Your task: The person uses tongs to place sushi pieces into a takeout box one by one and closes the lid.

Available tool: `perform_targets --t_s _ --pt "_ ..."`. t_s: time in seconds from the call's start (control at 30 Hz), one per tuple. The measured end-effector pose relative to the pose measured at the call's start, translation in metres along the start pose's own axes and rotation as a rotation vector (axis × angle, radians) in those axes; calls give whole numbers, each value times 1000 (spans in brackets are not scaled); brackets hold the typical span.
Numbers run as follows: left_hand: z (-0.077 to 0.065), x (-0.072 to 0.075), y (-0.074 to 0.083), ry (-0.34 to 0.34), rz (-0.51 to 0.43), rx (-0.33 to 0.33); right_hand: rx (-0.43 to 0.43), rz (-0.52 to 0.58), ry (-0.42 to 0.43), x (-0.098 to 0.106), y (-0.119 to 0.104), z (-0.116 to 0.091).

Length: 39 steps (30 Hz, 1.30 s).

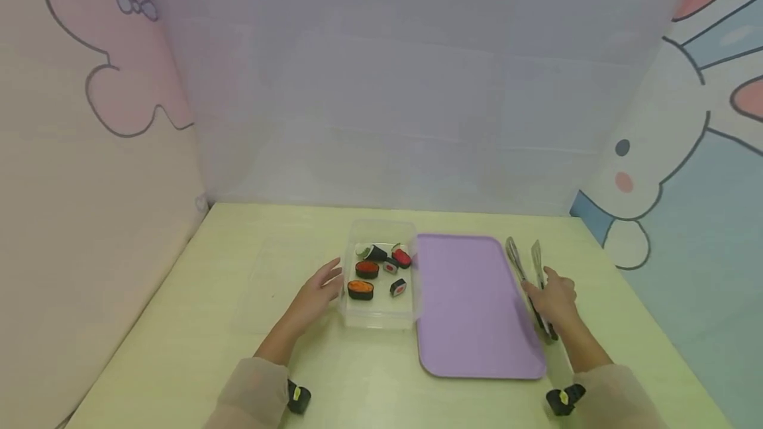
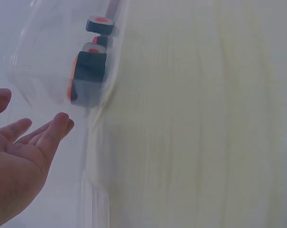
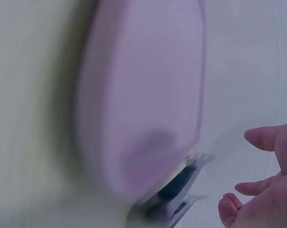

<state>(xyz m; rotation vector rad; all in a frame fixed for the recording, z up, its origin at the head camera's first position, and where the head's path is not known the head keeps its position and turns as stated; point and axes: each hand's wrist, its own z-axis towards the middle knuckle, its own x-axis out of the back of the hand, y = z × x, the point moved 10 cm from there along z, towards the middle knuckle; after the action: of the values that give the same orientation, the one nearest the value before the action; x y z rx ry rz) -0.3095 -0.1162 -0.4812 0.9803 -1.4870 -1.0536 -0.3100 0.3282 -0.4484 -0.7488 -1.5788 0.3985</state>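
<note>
Both empty, relaxed: left hand beside clear box, its walls containing sushi; right hand above tongs, probably laid beside tray for easy reach

No legible text, labels, numbers or signs in any view.

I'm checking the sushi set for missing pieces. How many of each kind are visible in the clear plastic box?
Maki slices with reddish centres: 2
Orange-topped gunkan: 1
Red-orange-topped gunkan: 1
Red-topped sushi: 1
Dark cone-like roll: 1
Total: 6, all in the clear plastic box
</note>
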Motion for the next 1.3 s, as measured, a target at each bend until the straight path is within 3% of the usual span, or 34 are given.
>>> perform_targets --t_s 0.13,0.27,0.57,0.73,0.9,1.13,1.3 --pt "-7 23 -2 -7 7 -23 127 39 15 -14 -62 -7" --pt "-14 51 -6 11 79 -25 214 129 -11 -37 -119 -15" --pt "-28 107 -23 86 225 34 327 281 -101 -106 -213 -37" --pt "-33 126 -33 114 247 58 360 336 -217 -142 -247 -57" --pt "-36 138 -39 129 263 80 377 392 -279 -167 -269 -71" --pt "-47 148 -51 111 266 152 435 351 -364 -213 -295 -96" --pt "-49 148 -54 95 285 174 430 307 -412 -247 -299 -112"
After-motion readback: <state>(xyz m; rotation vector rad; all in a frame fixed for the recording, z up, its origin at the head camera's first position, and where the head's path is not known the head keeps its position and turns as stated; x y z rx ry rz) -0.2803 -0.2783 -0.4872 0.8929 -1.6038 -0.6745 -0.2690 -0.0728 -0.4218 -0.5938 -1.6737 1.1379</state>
